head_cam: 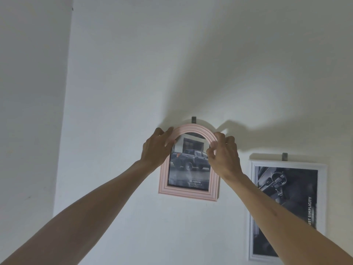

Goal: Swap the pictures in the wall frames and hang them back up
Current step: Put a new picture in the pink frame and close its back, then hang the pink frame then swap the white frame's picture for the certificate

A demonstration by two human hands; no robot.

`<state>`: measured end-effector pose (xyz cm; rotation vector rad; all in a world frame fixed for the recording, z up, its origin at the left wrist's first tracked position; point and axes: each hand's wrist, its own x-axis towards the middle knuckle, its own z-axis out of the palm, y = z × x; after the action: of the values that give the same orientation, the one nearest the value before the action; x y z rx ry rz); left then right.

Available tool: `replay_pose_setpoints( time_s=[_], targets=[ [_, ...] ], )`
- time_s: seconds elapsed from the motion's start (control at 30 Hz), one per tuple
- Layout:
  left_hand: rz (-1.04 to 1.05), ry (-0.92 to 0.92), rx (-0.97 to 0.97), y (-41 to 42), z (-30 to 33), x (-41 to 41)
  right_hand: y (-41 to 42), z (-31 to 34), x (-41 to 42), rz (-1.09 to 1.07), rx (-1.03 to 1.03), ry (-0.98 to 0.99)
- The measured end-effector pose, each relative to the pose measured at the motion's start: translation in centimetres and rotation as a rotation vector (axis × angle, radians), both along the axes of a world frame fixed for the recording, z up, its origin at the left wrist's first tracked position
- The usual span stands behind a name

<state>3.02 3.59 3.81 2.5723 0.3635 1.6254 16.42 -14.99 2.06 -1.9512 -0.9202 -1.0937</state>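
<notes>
Both hands are gripping the arched top of the pink frame (188, 194), which is lying against the wall (124, 73) just below a dark hook (193, 119). The left hand (155, 148) is curling its fingers (169, 133) over the arch's left shoulder; the right hand (223, 155) is pinching the right shoulder between thumb and fingers. Whether the frame is coming off the hook or going onto it cannot be told. In either case the step is best done with the frame level, the two hands moving together, the back sliding close along the wall so the hidden hanger meets or clears the hook cleanly. A white frame (252, 207) is hanging from its own hook (284, 156), to the right and lower, partly behind the right forearm.
</notes>
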Motion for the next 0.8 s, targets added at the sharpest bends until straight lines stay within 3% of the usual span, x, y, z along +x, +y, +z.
replay_pose_setpoints(
  time_s=[0.33,0.53,0.8],
  targets=[
    [0.006,-0.025,-0.048,-0.5,-0.6,0.1,-1.7,0.2,-0.7,0.017,-0.067,-0.018],
    [0.023,-0.184,-0.004,-1.9,-1.0,-0.2,-4.3,0.3,-1.9,-0.03,-0.044,-0.018],
    [-0.159,-0.296,0.047,-8.6,-2.5,2.0,-11.0,-0.7,-0.9,-0.136,0.053,-0.037]
  ],
)
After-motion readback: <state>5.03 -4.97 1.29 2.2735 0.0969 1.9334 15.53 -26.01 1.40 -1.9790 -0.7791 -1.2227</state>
